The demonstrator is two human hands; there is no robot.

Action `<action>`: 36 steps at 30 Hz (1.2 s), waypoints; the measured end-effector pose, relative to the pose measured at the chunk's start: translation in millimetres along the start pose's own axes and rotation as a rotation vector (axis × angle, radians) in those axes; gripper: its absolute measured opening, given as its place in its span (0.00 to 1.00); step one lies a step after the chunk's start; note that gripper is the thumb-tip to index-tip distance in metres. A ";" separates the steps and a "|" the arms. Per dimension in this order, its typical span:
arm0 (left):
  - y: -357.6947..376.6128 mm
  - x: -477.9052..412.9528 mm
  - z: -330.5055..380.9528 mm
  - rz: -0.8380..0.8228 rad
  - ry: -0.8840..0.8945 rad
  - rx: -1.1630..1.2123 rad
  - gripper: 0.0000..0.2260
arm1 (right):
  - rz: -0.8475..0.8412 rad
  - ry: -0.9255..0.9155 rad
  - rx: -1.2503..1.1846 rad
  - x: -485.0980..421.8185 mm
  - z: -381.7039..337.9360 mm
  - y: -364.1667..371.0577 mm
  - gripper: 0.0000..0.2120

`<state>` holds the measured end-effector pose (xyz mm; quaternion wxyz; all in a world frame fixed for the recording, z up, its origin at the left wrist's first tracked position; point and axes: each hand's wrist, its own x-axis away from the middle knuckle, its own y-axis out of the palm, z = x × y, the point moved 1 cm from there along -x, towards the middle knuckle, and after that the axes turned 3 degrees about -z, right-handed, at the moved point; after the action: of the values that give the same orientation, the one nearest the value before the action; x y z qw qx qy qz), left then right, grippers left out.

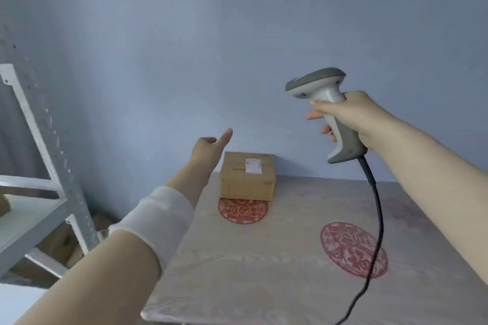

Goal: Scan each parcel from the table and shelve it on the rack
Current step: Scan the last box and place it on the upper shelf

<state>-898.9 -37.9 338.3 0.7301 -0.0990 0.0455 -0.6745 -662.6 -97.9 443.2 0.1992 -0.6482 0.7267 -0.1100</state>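
Note:
A small brown cardboard parcel (248,175) with a white label on top sits at the far edge of the table (277,258), against the wall. My left hand (210,149) is stretched out above and just left of the parcel, fingers relaxed, holding nothing and not touching the box. My right hand (348,116) grips the handle of a grey and white barcode scanner (326,103), held up in the air to the right of the parcel, its head pointing left. The scanner's dark cable (376,219) hangs down across the table.
A white metal rack (39,166) stands at the left, with brown parcels partly visible on its lower shelves. The table has a pale cloth with two round red patterns (353,249). A plain blue-grey wall is behind.

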 end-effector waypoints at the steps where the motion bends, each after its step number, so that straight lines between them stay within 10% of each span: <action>1: 6.1 -18.8 -4.4 -0.013 -0.022 0.003 0.33 | 0.000 0.014 0.010 -13.9 8.3 -1.5 0.13; 36: 105.0 -431.9 -272.7 0.157 -0.709 0.241 0.53 | -0.113 0.692 -0.283 -422.7 382.0 133.7 0.07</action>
<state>-887.9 376.1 21.5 0.7563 -0.2360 -0.2821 -0.5410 -583.6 374.5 107.0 -0.1559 -0.6330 0.7220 -0.2317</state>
